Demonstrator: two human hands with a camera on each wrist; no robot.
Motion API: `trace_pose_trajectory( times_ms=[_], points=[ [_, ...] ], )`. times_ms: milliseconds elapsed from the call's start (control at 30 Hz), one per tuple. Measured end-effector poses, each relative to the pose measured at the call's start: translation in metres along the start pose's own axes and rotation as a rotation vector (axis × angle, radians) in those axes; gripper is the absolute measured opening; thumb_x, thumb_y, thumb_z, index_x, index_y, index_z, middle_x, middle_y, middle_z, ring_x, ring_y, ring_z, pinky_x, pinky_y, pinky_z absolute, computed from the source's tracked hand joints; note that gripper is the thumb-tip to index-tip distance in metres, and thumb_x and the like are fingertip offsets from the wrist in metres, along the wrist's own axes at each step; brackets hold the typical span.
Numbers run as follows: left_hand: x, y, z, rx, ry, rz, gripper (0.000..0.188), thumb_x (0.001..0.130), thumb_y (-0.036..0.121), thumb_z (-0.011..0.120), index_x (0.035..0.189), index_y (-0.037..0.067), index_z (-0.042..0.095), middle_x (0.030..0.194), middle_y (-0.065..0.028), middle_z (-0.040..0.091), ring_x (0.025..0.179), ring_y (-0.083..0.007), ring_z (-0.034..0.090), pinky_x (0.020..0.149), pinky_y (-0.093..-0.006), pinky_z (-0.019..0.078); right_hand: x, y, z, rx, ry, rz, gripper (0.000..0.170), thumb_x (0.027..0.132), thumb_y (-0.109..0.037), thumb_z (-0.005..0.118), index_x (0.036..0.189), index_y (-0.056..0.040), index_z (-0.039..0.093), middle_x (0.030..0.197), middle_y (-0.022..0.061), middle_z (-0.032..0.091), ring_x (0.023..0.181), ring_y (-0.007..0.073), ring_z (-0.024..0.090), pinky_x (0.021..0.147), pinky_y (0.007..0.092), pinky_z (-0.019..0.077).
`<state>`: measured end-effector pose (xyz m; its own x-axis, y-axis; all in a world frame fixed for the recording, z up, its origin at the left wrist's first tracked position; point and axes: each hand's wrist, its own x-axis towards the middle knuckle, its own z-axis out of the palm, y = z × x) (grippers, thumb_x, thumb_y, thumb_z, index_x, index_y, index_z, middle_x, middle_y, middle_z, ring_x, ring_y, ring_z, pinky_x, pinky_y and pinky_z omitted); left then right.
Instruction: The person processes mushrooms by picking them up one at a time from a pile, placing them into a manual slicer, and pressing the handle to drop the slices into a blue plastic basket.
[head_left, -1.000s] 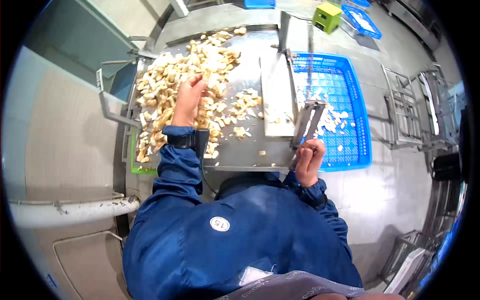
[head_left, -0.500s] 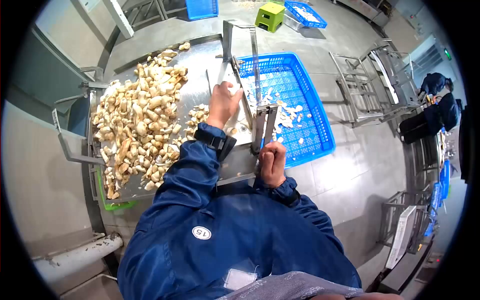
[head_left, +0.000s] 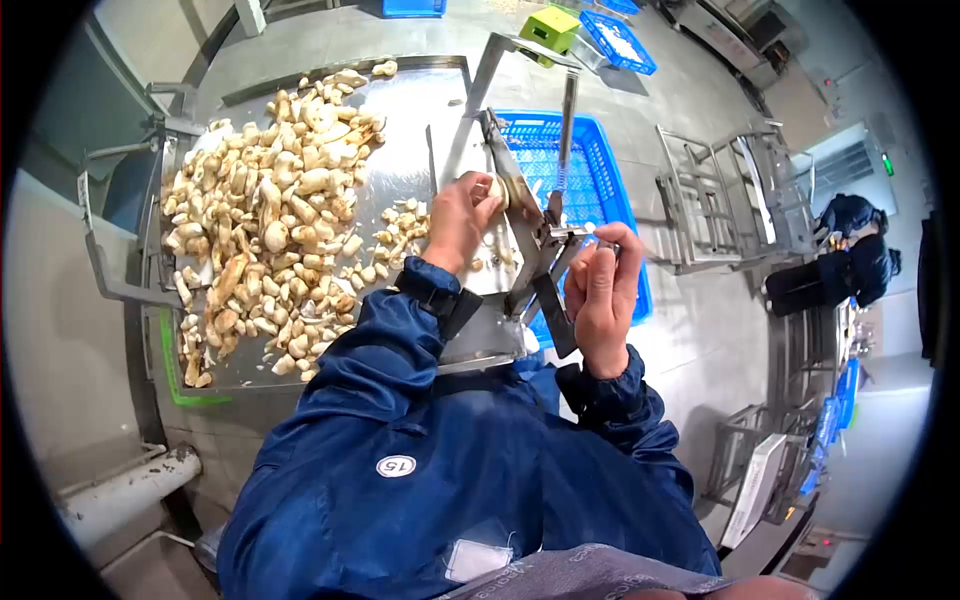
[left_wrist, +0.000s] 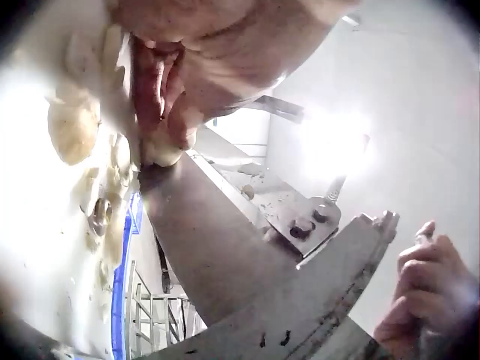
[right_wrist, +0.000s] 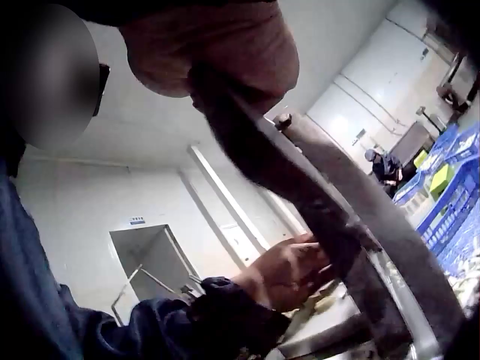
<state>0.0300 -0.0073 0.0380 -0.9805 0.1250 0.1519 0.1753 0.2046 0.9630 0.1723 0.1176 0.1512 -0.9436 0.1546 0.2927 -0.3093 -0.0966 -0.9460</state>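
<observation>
Beside the blade of a hinged cutter (head_left: 512, 165), my left hand (head_left: 460, 222) pinches a pale mushroom (left_wrist: 161, 148). In the left wrist view the mushroom sits under the fingertips, right at the broad blade (left_wrist: 217, 247), partly hidden by them. My right hand (head_left: 605, 300) grips the handle of the cutter's raised lever (right_wrist: 277, 161); the curled fingers hide the handle's end. Small mushroom pieces (left_wrist: 73, 131) lie on the white board below the left hand. A big heap of mushrooms (head_left: 275, 225) covers the left part of the metal table (head_left: 400, 165).
A blue crate (head_left: 612, 185) stands beyond the cutter on the right, partly hidden by it. A spring (head_left: 568, 130) rises beside the lever. Metal racks (head_left: 700, 200), a green stool (head_left: 550, 30) and another person (head_left: 848, 240) are farther off.
My left hand went from the mushroom heap rightward to the cutter, and now holds a mushroom at the blade. My right hand has lifted the lever. The head view has shifted.
</observation>
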Motion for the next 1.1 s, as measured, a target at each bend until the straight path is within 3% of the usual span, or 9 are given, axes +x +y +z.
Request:
trace_pose_trajectory(
  times_ms=[300,467,567,667,733,800,867,1033,1100],
  points=[
    [0.002,-0.013,0.005,0.044,0.04,0.06,0.026,0.082,0.009,0.075,0.102,-0.003,0.066,0.089,-0.0157,0.071,0.079,-0.02,0.07,0.072,-0.0306,0.0559,-0.02,0.028,0.003,-0.098,0.158,-0.043,0.016,0.104,-0.022,0.043,0.115,-0.0103,0.042,0.069,-0.0009,0.04,0.054,0.0052,0.032,0.047,0.0205,0.0284],
    [0.006,-0.018,0.005,0.136,0.066,0.112,0.025,0.078,0.017,0.077,0.095,0.001,0.069,0.081,-0.013,0.071,0.072,-0.0213,0.07,0.067,-0.0294,0.054,-0.078,0.134,-0.03,-0.447,0.201,-0.32,0.016,0.105,-0.028,0.036,0.109,-0.0126,0.036,0.066,0.0006,0.038,0.047,0.0086,0.033,0.042,0.021,0.0293],
    [0.006,-0.021,0.007,0.134,0.06,0.102,0.022,0.082,0.014,0.075,0.098,0.0,0.069,0.084,-0.0145,0.072,0.073,-0.0191,0.069,0.067,-0.0289,0.0542,-0.036,0.063,-0.004,-0.223,0.171,-0.179,0.018,0.105,-0.029,0.036,0.106,-0.0114,0.039,0.066,0.0011,0.039,0.045,0.0074,0.032,0.039,0.0213,0.0253],
    [0.003,-0.016,0.006,0.028,0.051,0.192,0.023,0.084,0.01,0.072,0.101,-0.006,0.067,0.086,-0.0175,0.071,0.075,-0.0178,0.069,0.068,-0.0281,0.0542,0.004,-0.008,0.017,-0.079,0.192,0.044,0.012,0.105,-0.016,0.039,0.114,-0.0098,0.043,0.065,-0.0025,0.037,0.052,0.005,0.031,0.044,0.021,0.0253],
    [0.002,-0.018,0.005,-0.148,-0.022,0.035,0.024,0.084,0.008,0.071,0.104,-0.003,0.068,0.089,-0.0176,0.072,0.078,-0.0182,0.07,0.069,-0.0278,0.0545,-0.011,0.015,0.016,-0.223,0.257,-0.005,0.016,0.106,-0.026,0.036,0.103,-0.0113,0.042,0.064,-0.0011,0.038,0.047,0.0058,0.031,0.041,0.0218,0.0232],
    [0.007,-0.022,0.002,-0.037,0.032,0.156,0.019,0.078,0.012,0.074,0.094,0.002,0.071,0.081,-0.0172,0.07,0.071,-0.0286,0.069,0.065,-0.0366,0.0529,-0.051,0.083,-0.001,-0.306,0.264,-0.207,0.016,0.106,-0.027,0.035,0.108,-0.0116,0.039,0.066,-0.0001,0.04,0.048,0.0081,0.033,0.043,0.0219,0.0287],
    [0.009,-0.026,0.006,-0.023,0.071,0.151,0.018,0.078,0.01,0.073,0.094,0.002,0.071,0.082,-0.0168,0.07,0.074,-0.0282,0.07,0.066,-0.0357,0.054,-0.069,0.112,-0.012,-0.334,0.214,-0.256,0.016,0.106,-0.027,0.034,0.109,-0.0114,0.037,0.066,0.0003,0.04,0.048,0.0084,0.034,0.042,0.0221,0.0301],
    [0.004,-0.021,0.008,-0.071,-0.019,0.114,0.02,0.086,0.005,0.068,0.102,-0.006,0.067,0.095,-0.0169,0.072,0.082,-0.0224,0.071,0.075,-0.0282,0.0583,0.009,-0.014,0.015,-0.166,0.179,0.072,0.011,0.105,-0.017,0.037,0.109,-0.0087,0.044,0.065,-0.0018,0.038,0.05,0.0052,0.03,0.044,0.0207,0.0262],
    [0.007,-0.029,0.009,-0.024,0.026,0.124,0.02,0.085,0.004,0.069,0.103,-0.005,0.067,0.094,-0.0165,0.072,0.082,-0.0211,0.071,0.075,-0.0275,0.0579,0.002,-0.007,0.019,-0.108,0.224,0.04,0.011,0.105,-0.019,0.039,0.11,-0.0096,0.044,0.067,-0.0021,0.038,0.051,0.0048,0.031,0.045,0.0205,0.0266]
  ],
)
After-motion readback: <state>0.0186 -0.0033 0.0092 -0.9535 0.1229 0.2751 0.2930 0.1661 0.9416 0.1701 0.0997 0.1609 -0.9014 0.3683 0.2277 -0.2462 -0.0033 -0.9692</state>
